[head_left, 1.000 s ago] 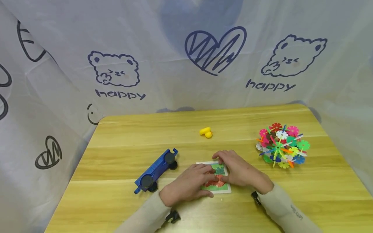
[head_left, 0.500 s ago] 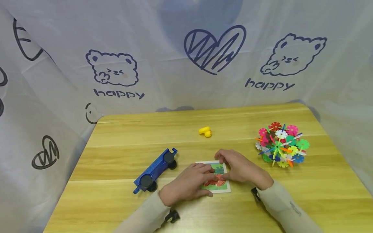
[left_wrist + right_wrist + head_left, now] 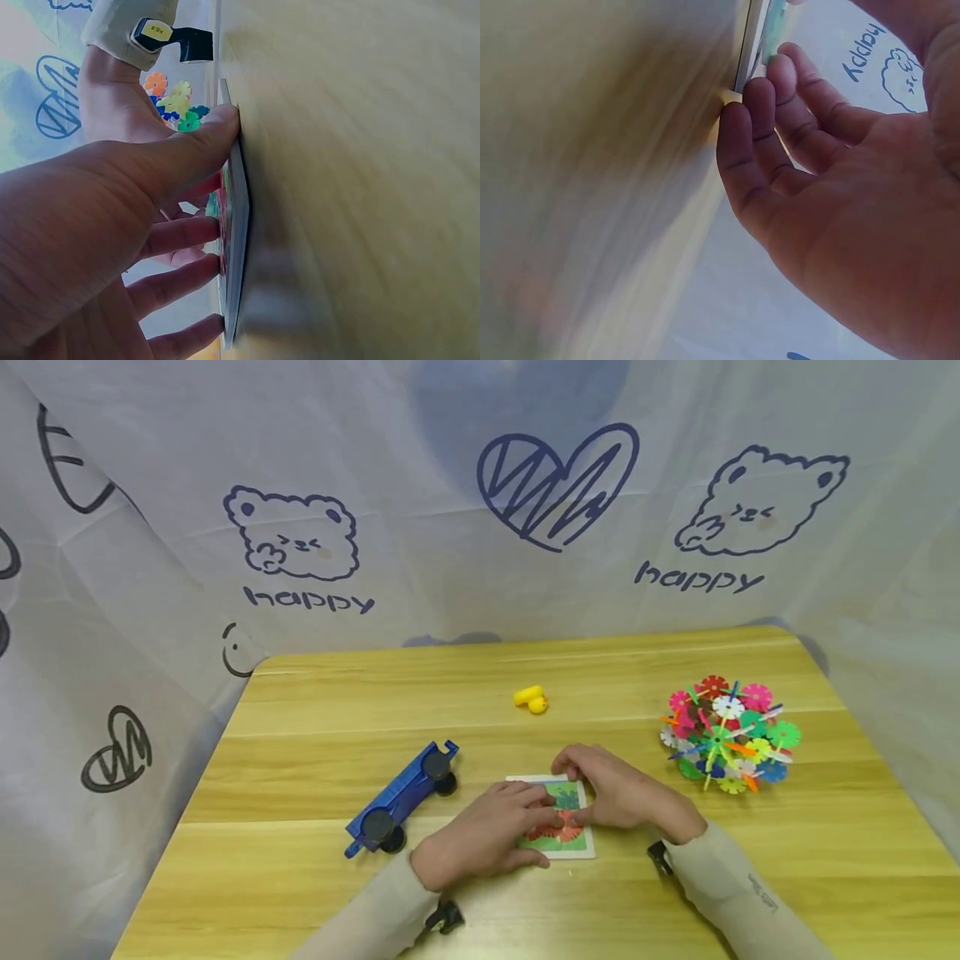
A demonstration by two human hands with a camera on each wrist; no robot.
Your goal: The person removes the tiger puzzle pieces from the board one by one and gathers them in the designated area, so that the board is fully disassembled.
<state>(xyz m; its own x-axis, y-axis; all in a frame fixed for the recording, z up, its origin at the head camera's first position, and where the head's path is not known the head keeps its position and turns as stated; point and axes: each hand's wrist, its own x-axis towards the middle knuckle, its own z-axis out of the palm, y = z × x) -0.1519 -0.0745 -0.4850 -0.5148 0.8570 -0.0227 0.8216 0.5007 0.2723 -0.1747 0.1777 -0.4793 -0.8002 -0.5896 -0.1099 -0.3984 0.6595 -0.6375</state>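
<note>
The board (image 3: 564, 843) lay on the desk (image 3: 300, 718) at the head view's five o'clock. The left hand (image 3: 491, 828) touched it from nine o'clock, grip slack; the right hand (image 3: 621, 789) from two, grip loose.

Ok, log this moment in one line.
left hand: touching picture board | right hand: at picture board's right edge | blue wagon: left of picture board

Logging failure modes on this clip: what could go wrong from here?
1. Both hands, left hand and right hand, are at the picture board; uneven pushes might slide or twist it on the table.
2. The left hand hides part of its picture, so a slip there could go unseen in the head view.
3. The blue wheeled toy lies close beside the left wrist; a sideways move might knock it.
</note>
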